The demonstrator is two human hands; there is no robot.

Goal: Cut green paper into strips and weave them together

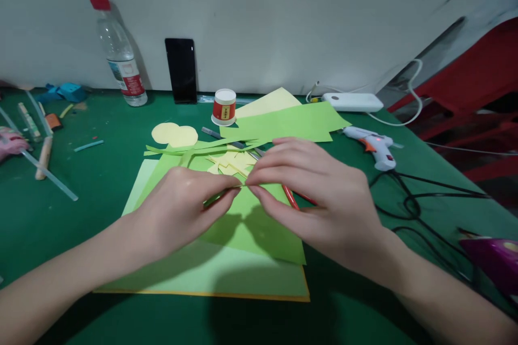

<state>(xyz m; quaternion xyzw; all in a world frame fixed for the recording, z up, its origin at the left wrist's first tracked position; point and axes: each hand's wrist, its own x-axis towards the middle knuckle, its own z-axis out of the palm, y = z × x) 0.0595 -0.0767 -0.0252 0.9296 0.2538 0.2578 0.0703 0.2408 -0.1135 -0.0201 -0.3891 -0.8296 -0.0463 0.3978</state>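
Note:
My left hand (184, 207) and my right hand (315, 194) meet over a stack of green paper sheets (251, 232) on the green table (81, 205). Both hands pinch a thin green paper strip (238, 187) between fingertips, the left from the left end and the right from the right end. Under my right hand lie red-handled scissors (292, 199), partly hidden. Yellow paper scraps (230, 164) and two yellow paper circles (175, 135) lie just beyond the hands.
At the back wall stand a water bottle (119, 56), a black phone (181, 70) and a small red-and-white glue pot (224, 108). A glue gun (372, 145), white power bank (352, 102) and black cables (421, 210) lie right. Glue sticks (48, 172) lie left.

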